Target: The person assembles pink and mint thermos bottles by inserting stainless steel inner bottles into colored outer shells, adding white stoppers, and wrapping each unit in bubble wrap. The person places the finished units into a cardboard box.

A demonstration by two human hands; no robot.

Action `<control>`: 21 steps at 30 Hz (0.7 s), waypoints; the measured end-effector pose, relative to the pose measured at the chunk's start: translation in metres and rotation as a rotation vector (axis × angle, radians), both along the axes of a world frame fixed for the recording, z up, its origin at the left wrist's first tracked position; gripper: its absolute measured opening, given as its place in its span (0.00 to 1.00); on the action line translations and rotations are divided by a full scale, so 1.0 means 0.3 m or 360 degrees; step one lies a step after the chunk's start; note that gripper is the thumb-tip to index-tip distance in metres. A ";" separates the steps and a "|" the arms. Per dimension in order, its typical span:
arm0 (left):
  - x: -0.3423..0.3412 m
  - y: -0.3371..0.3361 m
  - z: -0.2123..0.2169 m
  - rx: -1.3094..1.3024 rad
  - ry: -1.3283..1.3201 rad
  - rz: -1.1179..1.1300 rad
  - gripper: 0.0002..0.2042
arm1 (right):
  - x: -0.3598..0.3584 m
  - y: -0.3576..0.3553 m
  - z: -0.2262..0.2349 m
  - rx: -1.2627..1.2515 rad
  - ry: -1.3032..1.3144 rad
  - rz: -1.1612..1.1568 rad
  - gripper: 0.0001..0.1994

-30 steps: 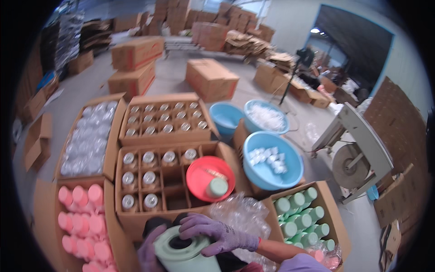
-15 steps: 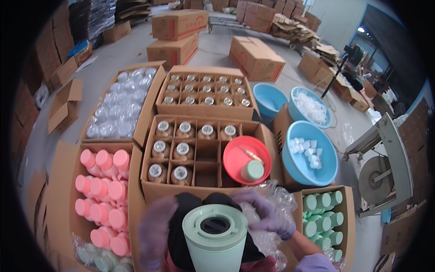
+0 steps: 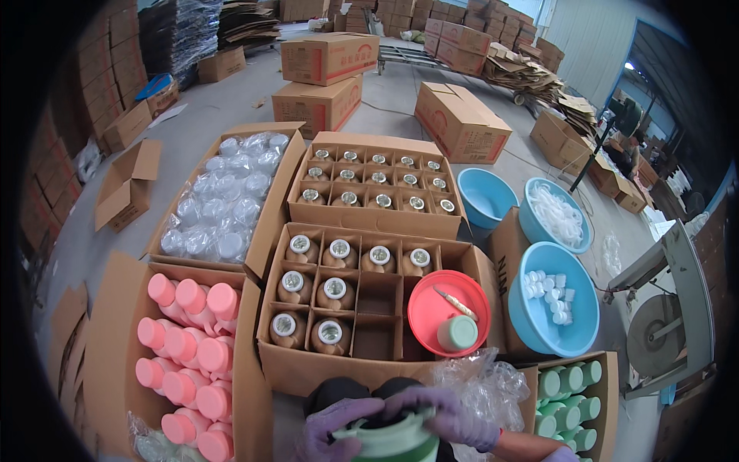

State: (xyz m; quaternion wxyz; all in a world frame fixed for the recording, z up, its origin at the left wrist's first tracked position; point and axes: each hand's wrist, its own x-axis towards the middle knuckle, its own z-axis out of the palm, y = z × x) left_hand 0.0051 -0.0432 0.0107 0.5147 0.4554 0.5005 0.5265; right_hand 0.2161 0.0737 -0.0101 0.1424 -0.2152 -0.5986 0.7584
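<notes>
At the lower edge, a mint-green round flask shell (image 3: 389, 443) stands in front of my lap, only its upper part in view. My left hand (image 3: 336, 430), in a purple glove, grips its rim from the left, thumb at the near side. The fingers of my purple-gloved right hand (image 3: 450, 416) curl over the rim from the right and hide part of the opening. Beyond them, a carton (image 3: 312, 369) holds several brown-wrapped flask liners (image 3: 331, 335) with silvery mouths. On its right side rests a red basin (image 3: 422, 296) with a mint-green cup (image 3: 458, 333) and a slim pointed tool (image 3: 454, 302).
Pink flask shells (image 3: 181, 346) fill a carton at left, green ones (image 3: 570, 416) a carton at right. Clear plastic bags (image 3: 481, 393) lie beside my right hand. A blue basin (image 3: 577, 331) holds small white caps. A grey wheeled machine (image 3: 666, 323) stands far right.
My hands have come together onto the shell's rim from either side. The shell sits lower in view and looks tilted. The whole scene has shifted right and down as my head moved.
</notes>
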 end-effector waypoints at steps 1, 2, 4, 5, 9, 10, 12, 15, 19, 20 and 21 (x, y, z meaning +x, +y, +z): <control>0.024 0.028 0.024 -0.0054 -0.0143 0.0150 0.42 | -0.024 0.056 -0.035 -0.0102 -0.0169 -0.0118 0.27; 0.039 0.066 0.040 -0.0110 -0.0284 0.0300 0.41 | -0.062 0.123 -0.063 -0.0330 -0.0183 -0.0225 0.25; -0.006 0.148 0.054 -0.0159 -0.0253 0.0303 0.29 | -0.159 0.231 -0.118 -0.0128 -0.0155 -0.0374 0.24; -0.034 0.186 -0.002 -0.0261 -0.0276 0.0378 0.24 | -0.202 0.279 -0.138 0.0345 -0.0186 -0.0497 0.24; -0.114 0.345 -0.140 -0.0069 -0.0385 0.0823 0.16 | -0.347 0.357 -0.045 0.2219 -0.0040 -0.0403 0.37; -0.125 0.368 -0.160 0.0055 -0.0018 0.0944 0.16 | -0.369 0.348 -0.068 0.2163 0.0092 -0.0195 0.40; -0.135 0.409 -0.191 0.0074 -0.0198 0.1374 0.14 | -0.393 0.382 -0.106 0.1238 -0.0236 -0.0268 0.41; -0.153 0.419 -0.243 0.0192 0.0155 0.1693 0.13 | -0.373 0.700 -0.292 0.1289 -0.0443 -0.0375 0.27; -0.126 0.405 -0.268 0.0080 0.0056 0.1332 0.15 | -0.258 1.128 -0.611 0.1893 -0.1748 -0.0525 0.25; -0.114 0.426 -0.253 0.0072 0.0029 0.1233 0.15 | -0.176 1.221 -0.748 0.1670 -0.1924 -0.0456 0.26; -0.111 0.429 -0.227 -0.0011 -0.0195 0.1254 0.16 | -0.182 1.231 -0.784 0.1654 -0.1884 -0.0380 0.28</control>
